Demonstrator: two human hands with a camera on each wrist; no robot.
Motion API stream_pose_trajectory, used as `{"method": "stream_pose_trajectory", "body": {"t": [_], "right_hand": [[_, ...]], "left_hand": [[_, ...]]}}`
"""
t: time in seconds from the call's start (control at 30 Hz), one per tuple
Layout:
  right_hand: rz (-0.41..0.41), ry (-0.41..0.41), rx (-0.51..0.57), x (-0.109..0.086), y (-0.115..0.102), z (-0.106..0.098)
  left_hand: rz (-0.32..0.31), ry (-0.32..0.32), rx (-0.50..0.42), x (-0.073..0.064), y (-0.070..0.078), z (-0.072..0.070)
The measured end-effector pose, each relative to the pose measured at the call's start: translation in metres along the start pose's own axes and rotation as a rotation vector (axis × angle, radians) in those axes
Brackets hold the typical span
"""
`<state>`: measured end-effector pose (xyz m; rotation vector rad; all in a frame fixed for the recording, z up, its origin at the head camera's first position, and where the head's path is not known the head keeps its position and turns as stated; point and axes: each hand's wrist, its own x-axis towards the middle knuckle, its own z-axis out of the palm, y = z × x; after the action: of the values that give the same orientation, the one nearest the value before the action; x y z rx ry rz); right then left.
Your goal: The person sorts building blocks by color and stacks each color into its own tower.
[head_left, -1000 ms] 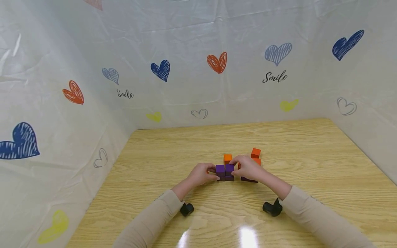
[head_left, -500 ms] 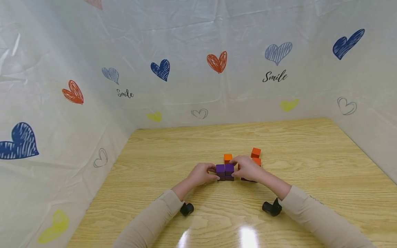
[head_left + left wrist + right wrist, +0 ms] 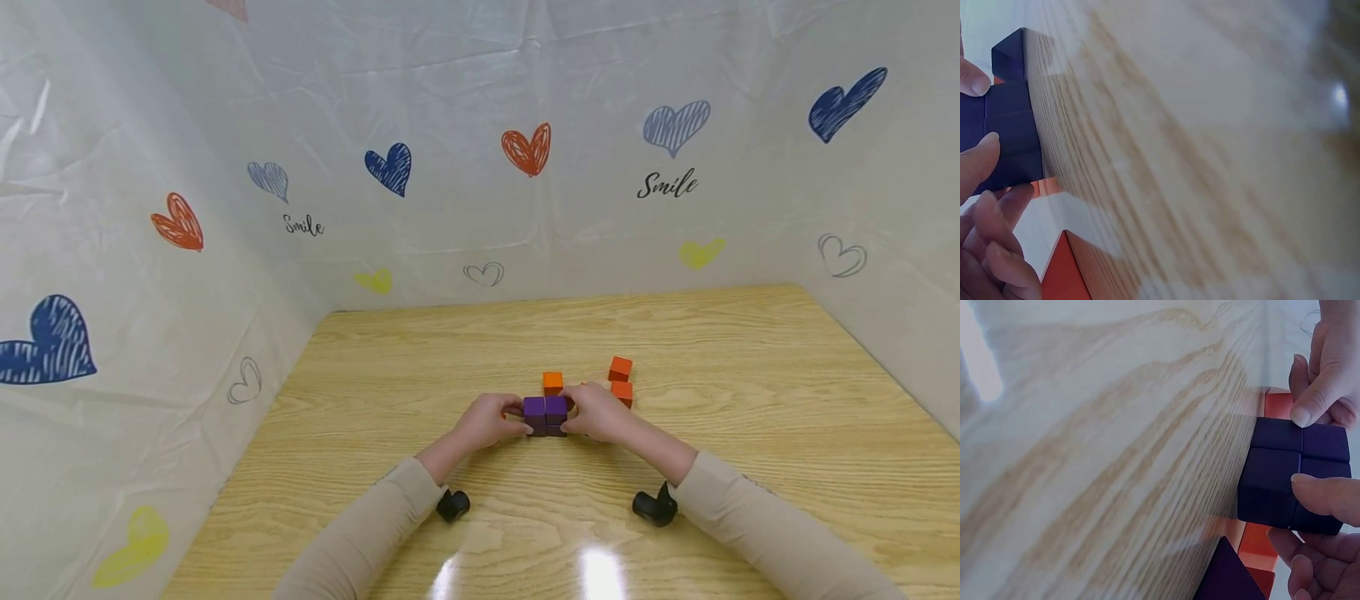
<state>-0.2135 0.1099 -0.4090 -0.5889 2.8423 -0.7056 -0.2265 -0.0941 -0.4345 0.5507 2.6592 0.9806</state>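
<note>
- Table [image 3: 390, 358]: wood-grained, smooth and glossy, reflecting white glare on the side away from its far edge.
- Purple blocks [image 3: 534, 415], well in from the table's left and right edges: smooth, flat-faced, low sheen.
- Orange block [image 3: 552, 382], nearer the far edge: smooth, matt-looking.
- Red-orange blocks [image 3: 620, 368], toward the far right corner: smooth, equally dull.
- Sheet [image 3: 450, 92] beyond the far edge: plastic-looking, creased, with shiny streaks past the left edge.
- Sleeves [image 3: 360, 525]: matt cloth.
</note>
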Motion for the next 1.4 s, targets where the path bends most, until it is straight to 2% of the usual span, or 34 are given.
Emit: {"method": "stream_pose_trajectory", "body": {"t": [0.57,0.67,0.87,1.03,1.4], "right_hand": [[-0.016,-0.016,0.012,-0.002,0.001,-0.001],[-0.026,-0.010,0.034,-0.005,0.003,-0.007],[-0.077,0.056,0.042,-0.014,0.013,-0.031],[-0.077,0.066,0.039,-0.024,0.021,-0.043],[-0.077,0.047,0.017,-0.035,0.041,-0.033]], "left_hand": [[0.000,-0.010,0.031,-0.001,0.001,0.000],[0.003,-0.010,0.030,0.000,0.001,0.002],[-0.006,-0.007,0.027,-0.001,0.000,0.003],[-0.009,-0.005,0.036,-0.002,0.000,0.002],[-0.003,-0.007,0.033,-0.002,0.001,0.002]]}}
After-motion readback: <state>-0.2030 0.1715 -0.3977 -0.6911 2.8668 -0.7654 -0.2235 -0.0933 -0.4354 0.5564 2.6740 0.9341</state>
